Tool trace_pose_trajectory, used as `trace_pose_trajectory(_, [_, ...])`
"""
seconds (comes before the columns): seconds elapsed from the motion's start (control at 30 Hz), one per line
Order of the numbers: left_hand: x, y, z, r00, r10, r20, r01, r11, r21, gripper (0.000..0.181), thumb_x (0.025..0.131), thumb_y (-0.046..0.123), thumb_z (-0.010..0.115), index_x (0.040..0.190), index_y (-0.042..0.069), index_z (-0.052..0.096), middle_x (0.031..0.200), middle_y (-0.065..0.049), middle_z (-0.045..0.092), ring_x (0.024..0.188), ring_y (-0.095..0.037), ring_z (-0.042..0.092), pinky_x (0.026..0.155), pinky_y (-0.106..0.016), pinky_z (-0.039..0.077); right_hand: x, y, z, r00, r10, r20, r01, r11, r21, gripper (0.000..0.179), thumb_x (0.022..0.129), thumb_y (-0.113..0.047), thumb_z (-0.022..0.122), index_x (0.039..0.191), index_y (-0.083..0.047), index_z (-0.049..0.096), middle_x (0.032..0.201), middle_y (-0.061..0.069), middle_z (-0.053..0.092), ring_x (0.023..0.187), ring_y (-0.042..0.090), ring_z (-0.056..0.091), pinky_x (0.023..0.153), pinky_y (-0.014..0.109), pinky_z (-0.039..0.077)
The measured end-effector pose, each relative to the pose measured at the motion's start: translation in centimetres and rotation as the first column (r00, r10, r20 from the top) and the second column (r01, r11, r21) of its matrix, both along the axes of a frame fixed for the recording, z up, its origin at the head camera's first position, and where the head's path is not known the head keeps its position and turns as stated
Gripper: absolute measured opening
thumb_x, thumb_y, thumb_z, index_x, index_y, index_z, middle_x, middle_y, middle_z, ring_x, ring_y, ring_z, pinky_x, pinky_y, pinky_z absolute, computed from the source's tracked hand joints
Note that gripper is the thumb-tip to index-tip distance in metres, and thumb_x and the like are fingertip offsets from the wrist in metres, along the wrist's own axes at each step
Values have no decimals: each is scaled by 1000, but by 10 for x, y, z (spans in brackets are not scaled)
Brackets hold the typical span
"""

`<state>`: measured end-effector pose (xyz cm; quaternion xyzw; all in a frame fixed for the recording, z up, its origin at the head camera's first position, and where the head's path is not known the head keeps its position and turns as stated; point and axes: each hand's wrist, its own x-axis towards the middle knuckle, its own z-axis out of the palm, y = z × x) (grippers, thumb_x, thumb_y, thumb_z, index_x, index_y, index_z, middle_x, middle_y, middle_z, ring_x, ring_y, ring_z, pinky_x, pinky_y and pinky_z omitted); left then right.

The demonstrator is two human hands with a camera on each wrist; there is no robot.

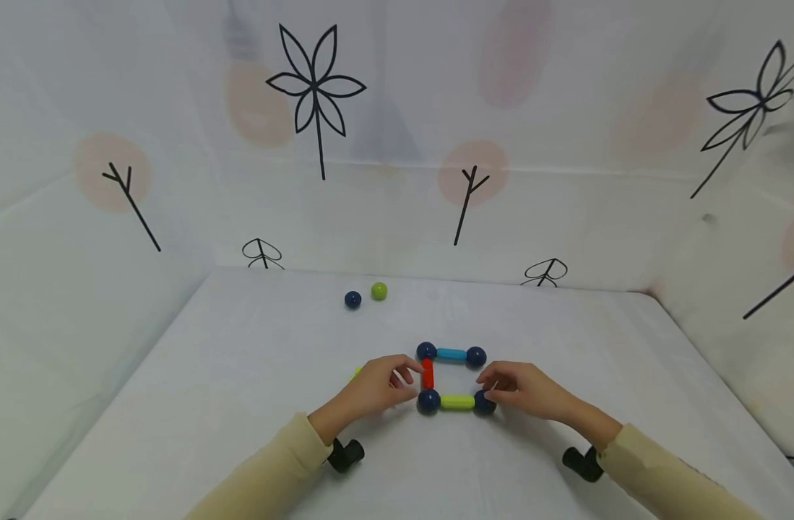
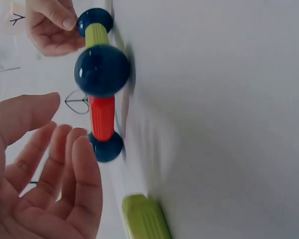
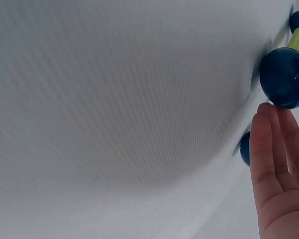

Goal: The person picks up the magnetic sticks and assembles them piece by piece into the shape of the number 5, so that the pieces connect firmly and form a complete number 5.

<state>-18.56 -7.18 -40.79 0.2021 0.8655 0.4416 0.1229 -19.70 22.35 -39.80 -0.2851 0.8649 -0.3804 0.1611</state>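
On the white table four-cornered pieces form an open-sided frame: dark blue balls at its corners, a light blue stick (image 1: 451,354) at the far side, a red stick (image 1: 428,377) at left and a yellow-green stick (image 1: 457,402) at the near side. My left hand (image 1: 373,386), fingers loosely bent and holding nothing, is beside the red stick and the near left ball (image 2: 102,70). At the near right ball (image 3: 284,78) is my right hand (image 1: 527,390); its fairly straight fingertips reach the ball's side. Another yellow-green stick (image 2: 145,219) lies by the left hand, mostly hidden in the head view.
Farther back on the table are a loose dark blue ball (image 1: 352,300) and a green ball (image 1: 379,291). A white cloth backdrop (image 1: 397,217) with plant drawings stands behind and at both sides. Dark wrist devices (image 1: 346,456) are on both wrists.
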Motion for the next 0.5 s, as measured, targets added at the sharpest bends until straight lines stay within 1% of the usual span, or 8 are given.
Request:
trace_pose_trajectory(0.1, [-2,-9,1,998,-4,-67,3,1000,-8,24,91,8,72,115,7,68,91,4,61,81,-13,57,65,-23,50,-2,0,0,1000,-7,-15,7,1000,1,20,92,-5,69,110,-1,65,101,5,69,85,12,64,73,24,54])
trace_pose_trajectory(0.2, [-6,-17,2,994,1,-108,-3,1000,-23,21,92,9,72,112,7,69,92,5,62,84,-13,57,70,-24,50,-4,-1,0,999,-15,-41,15,1000,7,19,91,-5,70,109,-1,66,102,7,69,85,12,64,73,24,54])
trace_pose_trajectory(0.4, [-15,-35,2,990,58,-127,-65,996,-53,17,92,10,72,109,8,70,97,2,63,90,-16,57,80,-31,51,-9,-2,2,990,-58,-127,60,998,15,18,90,-6,71,107,-1,66,102,8,68,87,16,63,74,26,54])
trace_pose_trajectory(0.5, [-19,-43,0,988,95,-119,-105,991,-79,16,91,10,72,107,11,71,101,1,64,95,-17,57,86,-36,50,-13,-3,3,982,-84,-170,87,996,14,18,89,-5,72,106,-1,66,104,9,67,89,19,63,76,28,54])
